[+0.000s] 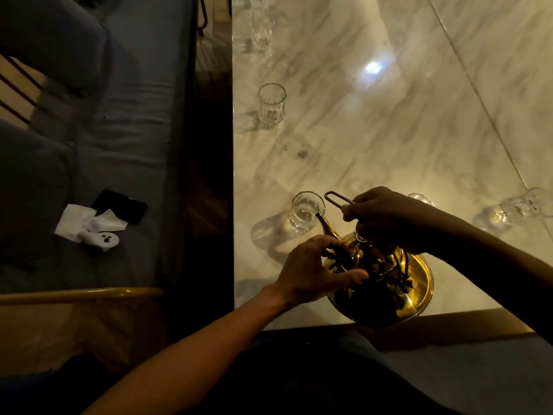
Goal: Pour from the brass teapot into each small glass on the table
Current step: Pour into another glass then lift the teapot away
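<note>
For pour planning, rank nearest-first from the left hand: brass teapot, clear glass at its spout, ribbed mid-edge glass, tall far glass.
1. Brass teapot, touching the left hand.
2. Clear glass at its spout, just beyond.
3. Ribbed glass, mid-edge.
4. Tall glass, far end.

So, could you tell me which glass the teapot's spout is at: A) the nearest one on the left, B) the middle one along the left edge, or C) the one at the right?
A: the spout tip of the teapot sits at the rim of the nearest left glass.
</note>
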Demonstrator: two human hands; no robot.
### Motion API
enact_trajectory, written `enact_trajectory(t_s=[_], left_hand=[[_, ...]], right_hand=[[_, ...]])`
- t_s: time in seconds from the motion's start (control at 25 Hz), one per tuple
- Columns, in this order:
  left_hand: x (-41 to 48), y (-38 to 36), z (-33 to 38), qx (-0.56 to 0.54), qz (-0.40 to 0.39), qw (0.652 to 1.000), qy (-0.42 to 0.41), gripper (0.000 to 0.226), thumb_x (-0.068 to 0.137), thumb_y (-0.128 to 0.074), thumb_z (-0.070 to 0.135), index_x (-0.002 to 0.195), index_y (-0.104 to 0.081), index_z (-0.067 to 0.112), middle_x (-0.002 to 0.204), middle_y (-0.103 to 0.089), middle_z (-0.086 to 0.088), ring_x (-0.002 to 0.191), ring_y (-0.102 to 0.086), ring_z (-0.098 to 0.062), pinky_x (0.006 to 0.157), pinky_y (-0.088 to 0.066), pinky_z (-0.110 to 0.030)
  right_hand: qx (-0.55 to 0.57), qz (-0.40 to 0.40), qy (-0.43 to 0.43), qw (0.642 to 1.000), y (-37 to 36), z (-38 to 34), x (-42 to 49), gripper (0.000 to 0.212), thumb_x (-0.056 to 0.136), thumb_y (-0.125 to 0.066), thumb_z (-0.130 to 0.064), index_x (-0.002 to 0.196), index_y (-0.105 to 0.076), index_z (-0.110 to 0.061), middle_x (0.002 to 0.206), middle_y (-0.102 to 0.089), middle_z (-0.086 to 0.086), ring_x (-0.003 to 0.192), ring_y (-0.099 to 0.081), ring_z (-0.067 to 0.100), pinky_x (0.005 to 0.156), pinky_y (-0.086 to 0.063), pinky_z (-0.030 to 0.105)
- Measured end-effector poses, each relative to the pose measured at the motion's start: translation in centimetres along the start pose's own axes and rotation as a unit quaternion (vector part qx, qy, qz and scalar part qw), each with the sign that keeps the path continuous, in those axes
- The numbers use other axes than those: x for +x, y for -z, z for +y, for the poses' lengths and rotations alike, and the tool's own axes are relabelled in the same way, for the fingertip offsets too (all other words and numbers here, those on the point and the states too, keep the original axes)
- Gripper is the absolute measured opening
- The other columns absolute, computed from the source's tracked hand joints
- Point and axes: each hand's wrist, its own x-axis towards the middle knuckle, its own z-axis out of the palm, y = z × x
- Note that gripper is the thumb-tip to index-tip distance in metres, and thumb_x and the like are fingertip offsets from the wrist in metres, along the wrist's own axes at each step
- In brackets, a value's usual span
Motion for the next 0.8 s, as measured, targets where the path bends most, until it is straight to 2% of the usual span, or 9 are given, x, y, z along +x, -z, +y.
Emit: enact_trajectory(t_s=[0.2,0.32,0.4,0.6,0.8], left_hand=[[0.0,-0.7,0.1,0.021,0.019,0.999,0.015,0.055,0.069,-0.074,0.051,0.11,-0.059,0.018,0.111,-0.065,-0.003,0.093,-0.062,-0.01,0.067,-0.044,-0.012],[-0.2,-1.3,0.3,0.025,0.031,0.999,0.009,0.06,0.067,-0.067,0.059,0.11,-0.058,0.019,0.11,-0.065,-0.003,0.093,-0.062,-0.009,0.067,-0.046,-0.012],[-0.2,-1.6,0.2,0.036,0.036,0.999,-0.002,0.061,0.067,-0.067,0.06,0.111,-0.057,0.019,0.109,-0.064,-0.002,0.092,-0.061,-0.01,0.068,-0.048,-0.015],[-0.2,-0.6,0.5,0.072,0.007,0.997,0.0,0.07,0.064,-0.067,0.064,0.115,-0.056,0.017,0.112,-0.064,-0.001,0.096,-0.06,-0.011,0.078,-0.054,-0.032],[-0.3,1.7,0.1,0.078,-0.062,0.995,-0.016,0.071,0.068,-0.072,0.058,0.124,-0.052,0.019,0.119,-0.06,-0.002,0.103,-0.057,-0.013,0.083,-0.053,-0.037]], right_hand=[[-0.001,-0.038,0.004,0.999,0.9,0.3,0.4,0.018,0.09,-0.054,-0.016,0.079,-0.061,-0.003,0.06,-0.047,0.011,0.035,-0.046,0.011,0.034,-0.039,0.018],[-0.048,-0.024,0.031,0.998,1.1,0.8,0.2,0.019,0.091,-0.053,-0.018,0.078,-0.061,-0.007,0.065,-0.054,0.009,0.049,-0.052,0.013,0.039,-0.043,0.019],[-0.041,-0.009,0.034,0.999,1.0,1.3,-0.3,0.019,0.091,-0.052,-0.019,0.078,-0.06,-0.008,0.068,-0.055,0.008,0.054,-0.052,0.015,0.041,-0.043,0.019],[0.002,0.033,0.033,0.999,0.5,2.1,-1.7,0.021,0.091,-0.052,-0.02,0.079,-0.061,-0.006,0.068,-0.055,0.01,0.055,-0.052,0.018,0.046,-0.041,0.024],[0.061,0.091,0.022,0.994,-1.5,1.9,-3.1,0.021,0.091,-0.052,-0.018,0.081,-0.061,-0.002,0.067,-0.055,0.011,0.053,-0.052,0.019,0.045,-0.038,0.026]])
